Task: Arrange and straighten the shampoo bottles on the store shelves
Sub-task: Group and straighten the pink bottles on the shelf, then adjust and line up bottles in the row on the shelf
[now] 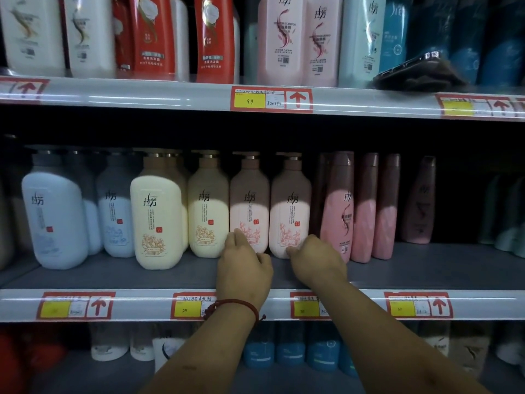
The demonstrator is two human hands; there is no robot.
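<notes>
Two pale pink pump bottles stand side by side on the middle shelf (397, 268). My left hand (244, 265) grips the base of the left pink bottle (249, 206), fingers curled round its lower left side. My right hand (315, 260) holds the base of the right pink bottle (289, 209), with the thumb at its front and the fingers curled round its right side. Both bottles stand upright, labels facing out. A red cord bracelet sits on my left wrist.
Left of the pink pair stand cream bottles (157, 220) and pale blue bottles (54, 220); darker pink bottles (338, 217) stand to the right. A dark folded object (417, 72) lies on the upper shelf's front edge. Price tags (271, 99) line the shelf rails.
</notes>
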